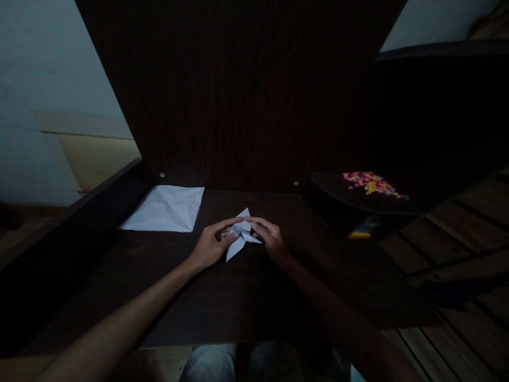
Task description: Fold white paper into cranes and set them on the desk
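Between my two hands is a white folded paper figure (237, 247) with several pointed flaps, held just over the dark desk. My left hand (211, 245) grips its left side, thumb on the near face and fingers partly hidden behind. My right hand (270, 236) pinches the upper right part, fingertips at the fold near the top. One point sticks up above my fingers, one hangs toward me at the lower left, and one reaches out to the right. The finer folds are too dim to make out.
Creased white paper sheets (167, 209) lie at the desk's back left, beside a raised side board (75, 233). A heap of small colourful pieces (371, 183) sits on a dark corner shelf (330, 188) at the right. A tall dark panel (238, 95) closes the back.
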